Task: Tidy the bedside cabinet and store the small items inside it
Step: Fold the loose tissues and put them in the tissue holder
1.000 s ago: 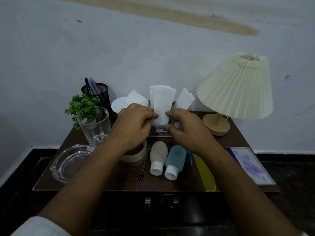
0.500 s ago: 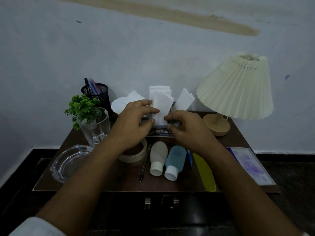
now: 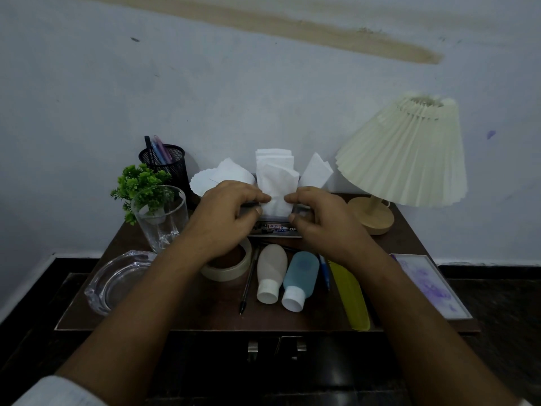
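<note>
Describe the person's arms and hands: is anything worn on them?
The left hand and right hand are bare: no gloves, rings or watch visible. Both forearms are uncovered. A pale, whitish sleeve shows near the left elbow at the frame's bottom edge.

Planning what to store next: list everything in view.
tissues: three bunches, white, back centre
lamp: one, cream, back right
pen holder: one, black, back left
plant: one, green, left
glass: one, clear, left
ashtray: one, clear, front left
tape roll: one, beige, centre
beige bottle, blue bottle: two, front centre
black pen, blue pen: two, flanking bottles
comb: one, yellow-green, front right
framed picture: one, purple, right edge
cabinet: one, dark brown, underneath
left hand: pinches middle tissues
right hand: pinches middle tissues
</note>
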